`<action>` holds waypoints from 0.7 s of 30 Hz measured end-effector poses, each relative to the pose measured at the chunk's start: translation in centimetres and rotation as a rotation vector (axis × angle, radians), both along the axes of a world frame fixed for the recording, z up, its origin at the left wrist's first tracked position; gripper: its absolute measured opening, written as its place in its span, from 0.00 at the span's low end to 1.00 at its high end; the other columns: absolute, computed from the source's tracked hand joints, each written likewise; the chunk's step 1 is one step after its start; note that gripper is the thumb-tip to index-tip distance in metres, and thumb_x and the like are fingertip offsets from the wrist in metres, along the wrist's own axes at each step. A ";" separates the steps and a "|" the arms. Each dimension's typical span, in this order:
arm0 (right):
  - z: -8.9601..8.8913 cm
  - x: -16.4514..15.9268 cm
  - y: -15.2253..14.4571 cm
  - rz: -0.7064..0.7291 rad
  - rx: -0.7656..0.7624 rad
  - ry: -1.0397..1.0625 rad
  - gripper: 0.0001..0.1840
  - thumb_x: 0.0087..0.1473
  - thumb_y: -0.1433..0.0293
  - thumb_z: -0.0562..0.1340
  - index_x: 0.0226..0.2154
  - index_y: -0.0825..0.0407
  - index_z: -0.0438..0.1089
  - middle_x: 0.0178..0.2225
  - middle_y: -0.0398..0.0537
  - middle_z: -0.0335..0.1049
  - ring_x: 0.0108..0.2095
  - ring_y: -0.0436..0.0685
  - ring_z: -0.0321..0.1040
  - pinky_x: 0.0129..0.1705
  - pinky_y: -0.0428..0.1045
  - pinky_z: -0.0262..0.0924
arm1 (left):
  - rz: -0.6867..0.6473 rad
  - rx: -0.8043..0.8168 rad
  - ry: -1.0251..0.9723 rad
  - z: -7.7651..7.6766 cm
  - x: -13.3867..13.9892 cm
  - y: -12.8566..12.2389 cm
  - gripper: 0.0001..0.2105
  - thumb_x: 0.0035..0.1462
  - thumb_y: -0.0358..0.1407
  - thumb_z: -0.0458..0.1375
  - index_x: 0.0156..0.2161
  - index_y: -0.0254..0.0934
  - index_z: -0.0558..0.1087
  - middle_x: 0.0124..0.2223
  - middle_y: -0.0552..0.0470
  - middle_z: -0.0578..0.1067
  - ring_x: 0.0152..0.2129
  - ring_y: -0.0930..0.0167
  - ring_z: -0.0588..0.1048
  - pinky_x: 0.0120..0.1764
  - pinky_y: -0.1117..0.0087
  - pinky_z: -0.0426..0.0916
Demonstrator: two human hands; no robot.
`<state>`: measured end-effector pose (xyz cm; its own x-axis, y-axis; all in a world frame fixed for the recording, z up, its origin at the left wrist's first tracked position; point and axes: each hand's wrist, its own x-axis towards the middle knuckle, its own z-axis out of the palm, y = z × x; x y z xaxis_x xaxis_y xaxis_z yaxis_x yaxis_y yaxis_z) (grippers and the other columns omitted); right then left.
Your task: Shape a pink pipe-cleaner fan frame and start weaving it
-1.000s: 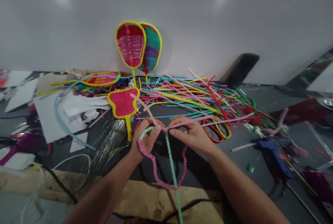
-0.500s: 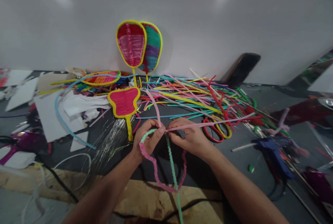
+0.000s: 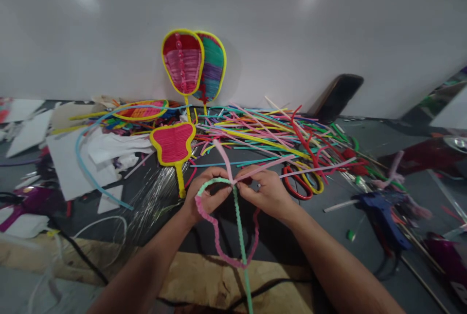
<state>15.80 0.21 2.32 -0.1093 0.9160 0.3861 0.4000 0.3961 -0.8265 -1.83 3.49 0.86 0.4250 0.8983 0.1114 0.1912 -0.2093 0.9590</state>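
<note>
Both hands meet at the top of a pipe-cleaner loop (image 3: pixel 216 236), pink at the sides and bottom and mint green at its upper left. A twisted mint green pipe cleaner (image 3: pixel 240 229) runs down through the middle, its tail hanging below the loop. Where they join, a light pink pipe cleaner (image 3: pixel 224 158) is bent round, one end pointing up and the other out to the right. My left hand (image 3: pixel 204 194) pinches the loop just left of that join. On the other side, my right hand (image 3: pixel 270 192) has its fingers closed at the join, against the light pink pipe cleaner.
Behind lies a heap of coloured pipe cleaners (image 3: pixel 251 129), with scissors (image 3: pixel 297 185) at its right. A small pink fan shape (image 3: pixel 173 143) lies left; two fan shapes (image 3: pixel 182 63) lean on the wall, near a phone (image 3: pixel 339 97). A blue glue gun (image 3: pixel 383 212) lies right.
The light pink pipe cleaner's upright end now stands shorter and farther right, and its right-hand end slants up more. The loop has shifted slightly, with both hands still at the join.
</note>
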 end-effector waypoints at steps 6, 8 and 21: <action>0.2 0.0 0.0 0.023 -0.123 0.056 0.08 0.47 0.75 0.59 0.31 0.51 0.73 0.31 0.44 0.75 0.30 0.50 0.70 0.33 0.44 0.64 | 0.044 0.195 0.195 0.8 -0.4 0.0 0.07 0.48 0.36 0.60 0.34 0.38 0.72 0.34 0.52 0.76 0.32 0.71 0.75 0.36 0.73 0.70; 0.1 0.1 0.0 0.030 -0.133 0.069 0.08 0.48 0.75 0.59 0.31 0.52 0.73 0.31 0.45 0.75 0.30 0.50 0.70 0.33 0.44 0.63 | 0.038 0.253 0.247 0.7 -0.6 0.1 0.06 0.49 0.36 0.59 0.35 0.38 0.72 0.34 0.52 0.77 0.33 0.71 0.75 0.37 0.73 0.70; -0.4 0.2 0.2 0.098 -0.038 0.013 0.08 0.50 0.75 0.58 0.32 0.50 0.72 0.33 0.45 0.74 0.34 0.51 0.70 0.38 0.45 0.62 | 0.084 0.409 0.310 0.4 -0.4 -0.1 0.06 0.46 0.32 0.57 0.33 0.38 0.72 0.33 0.53 0.77 0.31 0.72 0.75 0.37 0.74 0.70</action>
